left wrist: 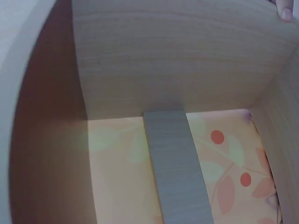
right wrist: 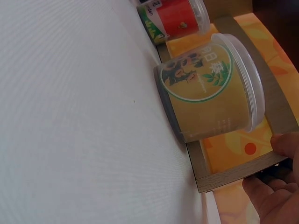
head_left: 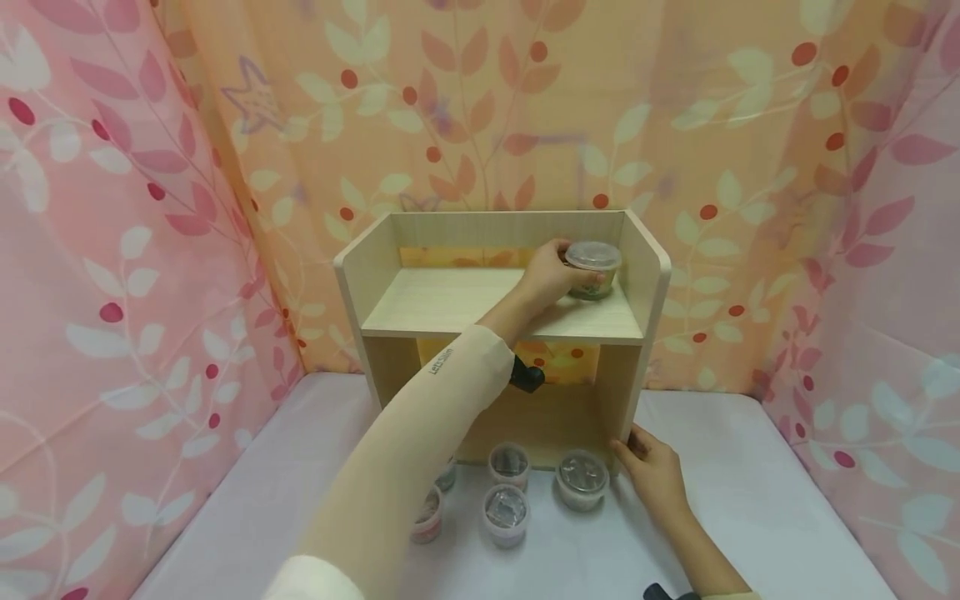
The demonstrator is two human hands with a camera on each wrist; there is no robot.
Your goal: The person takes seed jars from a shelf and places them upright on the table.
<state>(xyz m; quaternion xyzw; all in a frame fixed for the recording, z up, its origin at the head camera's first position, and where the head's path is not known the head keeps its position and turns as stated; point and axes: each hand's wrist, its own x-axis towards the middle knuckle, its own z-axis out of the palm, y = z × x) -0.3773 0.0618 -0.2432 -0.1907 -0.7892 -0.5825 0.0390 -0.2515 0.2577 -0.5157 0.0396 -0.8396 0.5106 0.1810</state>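
My left hand (head_left: pixel 551 275) reaches up to the right end of the upper shelf of a pale wooden shelf unit (head_left: pixel 435 300). It grips a round, clear tub with a lid (head_left: pixel 594 257), its thumb across the near side. Down at the lower right, my right hand (head_left: pixel 658 473) holds the front edge of the unit's side panel; in the right wrist view the thumb (right wrist: pixel 286 143) lies on one side of the panel and the fingers on the other. The left wrist view shows the lower compartment (left wrist: pixel 163 60), not the tub.
Several lidded tubs stand on the white tabletop (head_left: pixel 720 467) before the unit. One tub (head_left: pixel 581 481), nearest the right hand, has a flowered label; another tub (right wrist: pixel 175 21) beyond it has red on its side. Patterned curtains (head_left: pixel 480 108) hang behind and at both sides.
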